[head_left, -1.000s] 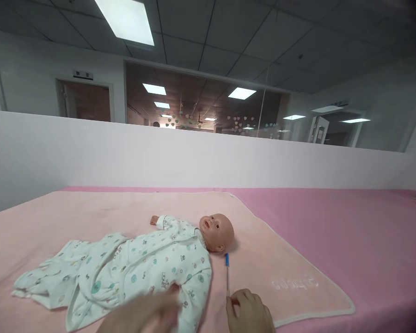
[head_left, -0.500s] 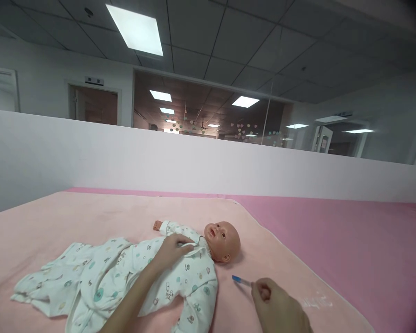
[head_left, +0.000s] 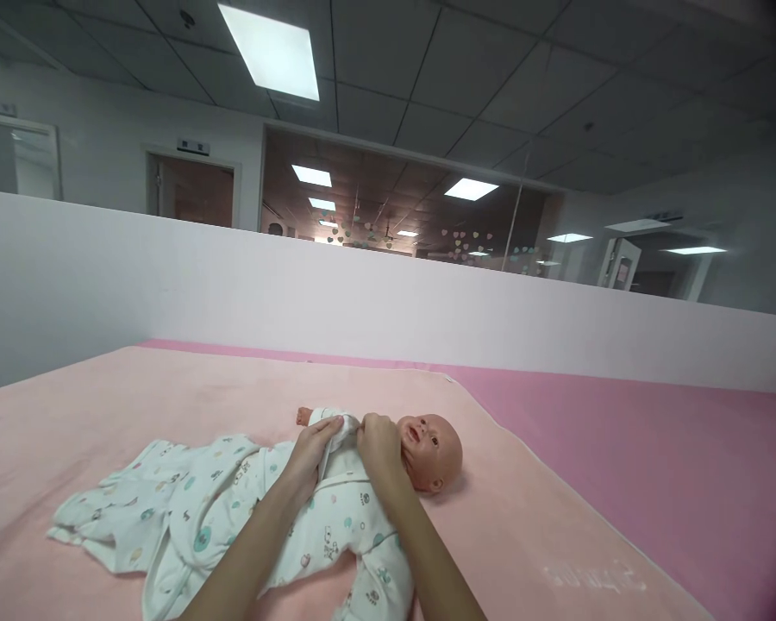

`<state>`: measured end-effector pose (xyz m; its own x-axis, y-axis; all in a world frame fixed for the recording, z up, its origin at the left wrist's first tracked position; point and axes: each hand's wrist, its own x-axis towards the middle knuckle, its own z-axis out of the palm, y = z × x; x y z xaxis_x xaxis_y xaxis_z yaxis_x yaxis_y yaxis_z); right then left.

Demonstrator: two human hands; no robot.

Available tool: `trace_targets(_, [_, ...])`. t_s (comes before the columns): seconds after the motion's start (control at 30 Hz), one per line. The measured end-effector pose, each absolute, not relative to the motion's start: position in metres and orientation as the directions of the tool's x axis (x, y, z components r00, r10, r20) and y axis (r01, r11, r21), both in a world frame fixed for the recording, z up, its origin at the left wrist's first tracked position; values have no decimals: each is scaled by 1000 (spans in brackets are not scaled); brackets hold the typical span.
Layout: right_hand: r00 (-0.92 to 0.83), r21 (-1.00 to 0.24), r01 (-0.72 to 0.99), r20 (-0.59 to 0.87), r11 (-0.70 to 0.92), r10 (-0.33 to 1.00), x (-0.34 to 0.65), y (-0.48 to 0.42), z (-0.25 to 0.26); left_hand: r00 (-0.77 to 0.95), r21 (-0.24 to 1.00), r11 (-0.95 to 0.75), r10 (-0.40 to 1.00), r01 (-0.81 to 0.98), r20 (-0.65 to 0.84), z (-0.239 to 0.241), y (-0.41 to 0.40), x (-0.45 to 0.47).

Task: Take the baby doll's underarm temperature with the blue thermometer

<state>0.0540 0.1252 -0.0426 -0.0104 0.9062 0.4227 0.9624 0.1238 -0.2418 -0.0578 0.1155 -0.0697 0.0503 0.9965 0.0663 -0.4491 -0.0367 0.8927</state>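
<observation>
A baby doll (head_left: pixel 438 453) lies on its back, head to the right, in a white onesie (head_left: pixel 336 519) printed with small coloured figures. My left hand (head_left: pixel 311 447) pinches the front edge of the onesie near the doll's far shoulder and holds it lifted. Close beside it, my right hand (head_left: pixel 378 442) is closed at the opened collar, next to the doll's chin. Its fingertips are turned away from view, so what they hold is hidden. One small doll hand (head_left: pixel 303 416) sticks out of the far sleeve.
Under the doll a peach blanket (head_left: pixel 523 517) is spread over a pink mat (head_left: pixel 660 448). A low white wall (head_left: pixel 362 297) runs along the back. Faint white marks (head_left: pixel 595 578) show on the blanket at the lower right.
My right hand has moved left and up from the blanket to the doll's collar. The slim blue-tipped stick it held is out of sight. My left hand has lifted the onesie's front edge.
</observation>
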Motion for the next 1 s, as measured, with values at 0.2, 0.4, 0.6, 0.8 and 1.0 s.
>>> trace_targets(0.2, [-1,-289,948,420,135,908,54,138,-67,126,827,-189,982,529,144,-60,156,-74])
trace_targets(0.4, [-38,-300,938,412,175,911,57,141,-69,159,373,-260,946,891,281,-66,196,-76])
trace_targets(0.6, [-78,-217,961,381,171,921,54,133,-65,179,64,-213,923,975,341,-74,180,-70])
trace_targets(0.8, [-233,-49,965,291,258,928,54,108,-47,98,76,-131,937,988,337,-69,145,-79])
trace_targets(1.0, [-340,-34,930,298,366,892,83,72,-35,84,175,-138,955,975,286,-68,132,-83])
